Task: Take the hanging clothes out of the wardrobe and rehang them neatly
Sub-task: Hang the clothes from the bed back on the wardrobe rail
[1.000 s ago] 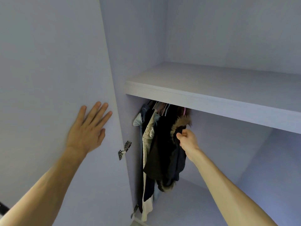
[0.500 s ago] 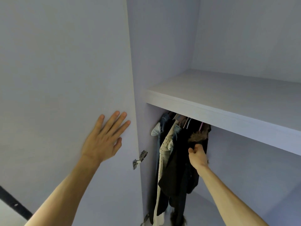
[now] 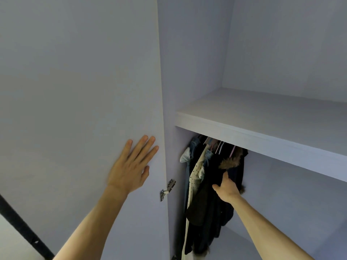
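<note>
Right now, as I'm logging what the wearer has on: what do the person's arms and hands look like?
The left forearm and right forearm are bare to the frame edge: no sleeves show. The left hand and right hand wear no gloves; no watch, ring or bracelet is visible.

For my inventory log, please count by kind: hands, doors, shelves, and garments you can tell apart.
Hands: 2 (left hand, right hand)
Door: 1
Shelf: 1
Garments: 3 (denim garment, cream dotted garment, fur-trimmed dark coat); other dark ones merge
Total: 7
</note>
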{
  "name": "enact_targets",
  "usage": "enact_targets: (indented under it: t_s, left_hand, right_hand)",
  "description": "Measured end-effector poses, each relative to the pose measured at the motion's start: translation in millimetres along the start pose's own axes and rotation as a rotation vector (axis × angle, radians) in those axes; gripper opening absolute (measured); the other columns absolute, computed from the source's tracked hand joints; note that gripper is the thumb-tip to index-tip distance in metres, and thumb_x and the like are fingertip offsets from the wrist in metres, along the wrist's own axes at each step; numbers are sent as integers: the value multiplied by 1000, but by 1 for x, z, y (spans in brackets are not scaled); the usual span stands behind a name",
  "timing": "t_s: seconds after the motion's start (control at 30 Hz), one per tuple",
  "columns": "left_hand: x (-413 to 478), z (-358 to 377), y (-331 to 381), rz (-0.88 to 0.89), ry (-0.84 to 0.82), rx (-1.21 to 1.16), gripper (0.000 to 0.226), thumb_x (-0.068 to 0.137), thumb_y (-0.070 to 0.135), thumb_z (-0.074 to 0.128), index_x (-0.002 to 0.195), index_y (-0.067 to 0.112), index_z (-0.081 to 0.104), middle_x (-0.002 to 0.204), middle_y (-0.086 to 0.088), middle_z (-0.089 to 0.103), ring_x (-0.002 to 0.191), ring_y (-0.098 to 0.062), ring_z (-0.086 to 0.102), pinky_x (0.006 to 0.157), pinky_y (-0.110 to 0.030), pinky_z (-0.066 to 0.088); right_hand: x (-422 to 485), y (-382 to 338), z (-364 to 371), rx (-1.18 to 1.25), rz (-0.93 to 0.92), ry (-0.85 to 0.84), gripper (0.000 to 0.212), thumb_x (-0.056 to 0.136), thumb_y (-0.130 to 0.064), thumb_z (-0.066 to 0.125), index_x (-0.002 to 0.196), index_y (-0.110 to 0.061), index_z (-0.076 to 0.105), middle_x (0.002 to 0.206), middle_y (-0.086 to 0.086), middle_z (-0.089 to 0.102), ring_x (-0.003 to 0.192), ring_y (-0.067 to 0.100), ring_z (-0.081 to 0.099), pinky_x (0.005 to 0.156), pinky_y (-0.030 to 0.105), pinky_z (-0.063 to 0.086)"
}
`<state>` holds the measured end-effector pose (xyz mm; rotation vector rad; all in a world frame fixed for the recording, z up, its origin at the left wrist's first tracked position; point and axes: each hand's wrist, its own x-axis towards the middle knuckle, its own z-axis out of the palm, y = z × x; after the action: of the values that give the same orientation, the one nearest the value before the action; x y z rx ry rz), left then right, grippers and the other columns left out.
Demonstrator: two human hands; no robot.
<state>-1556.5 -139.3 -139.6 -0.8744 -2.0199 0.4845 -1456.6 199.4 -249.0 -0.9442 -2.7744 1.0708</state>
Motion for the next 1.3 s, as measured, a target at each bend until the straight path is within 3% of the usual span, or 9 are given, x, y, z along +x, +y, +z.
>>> enact_targets:
  t_s: [0.23, 0.37, 0.43, 0.53, 0.67, 0.83, 1.07, 1.17, 1.3]
  left_hand:
    - [-21, -4, 7, -11, -139, -151, 67, 94, 36, 32, 158, 20, 21, 167, -9, -3, 154, -28, -4, 124, -52, -4]
    - [-81, -7, 39, -145, -225, -409, 65, 87, 36, 41, 152, 25, 40, 164, -8, 22, 153, -26, 15, 124, -51, 7]
    - [-116, -10, 62, -229, -336, -558, 61, 89, 40, 38, 149, 30, 44, 157, -9, 38, 149, -26, 28, 123, -50, 11]
    - [-187, -14, 93, -433, -563, -746, 58, 90, 51, 38, 146, 38, 46, 147, -3, 53, 140, -25, 44, 117, -48, 28]
    - [-274, -34, 107, -631, -846, -844, 60, 94, 62, 34, 150, 41, 38, 152, 4, 47, 143, -22, 40, 115, -43, 31]
    - [-377, -74, 105, -888, -983, -872, 58, 95, 61, 37, 149, 39, 40, 152, 7, 45, 142, -16, 39, 117, -37, 28]
    - [-510, -175, 95, -1391, -1090, -652, 51, 94, 53, 43, 142, 36, 51, 145, 10, 52, 136, -13, 45, 110, -36, 33]
    - [-558, -234, 101, -1620, -1118, -553, 62, 86, 56, 30, 140, 34, 53, 143, 10, 54, 131, -15, 49, 109, -37, 37]
    - [-607, -311, 132, -1908, -1124, -416, 65, 83, 53, 29, 141, 35, 51, 144, 8, 53, 132, -17, 49, 110, -37, 37]
  right_hand:
    - [-67, 6, 4, 63, 44, -72, 75, 98, -34, 57, 157, -14, 15, 153, 9, 41, 136, 27, 45, 110, 34, 40]
    - [-135, 8, 20, 162, -32, -44, 47, 100, -31, 55, 144, -20, 44, 134, -3, 59, 111, 10, 59, 88, 16, 47]
    - [-170, 8, 28, 192, -86, -2, 37, 100, -29, 56, 136, -26, 53, 125, -11, 62, 112, 5, 60, 84, 10, 44]
    - [-220, 4, 47, 118, -196, 12, 30, 99, -33, 56, 129, -37, 59, 121, -26, 60, 117, -2, 56, 96, 14, 43]
    - [-271, -7, 82, 7, -331, -54, 25, 101, -33, 53, 123, -43, 59, 112, -38, 48, 103, -14, 46, 83, -2, 32]
    - [-292, -17, 149, -91, -508, -257, 27, 98, -32, 56, 123, -36, 65, 121, -31, 56, 121, -1, 48, 100, 15, 34]
    - [-325, -62, 246, -265, -894, -600, 24, 94, -28, 64, 118, -31, 70, 121, -17, 63, 120, 11, 54, 102, 17, 33]
    - [-354, -86, 278, -373, -1114, -751, 26, 96, -32, 60, 120, -30, 68, 126, -13, 63, 123, 11, 52, 106, 19, 30]
    - [-403, -109, 312, -436, -1375, -916, 25, 96, -36, 58, 119, -32, 68, 128, -11, 63, 126, 16, 52, 109, 33, 41]
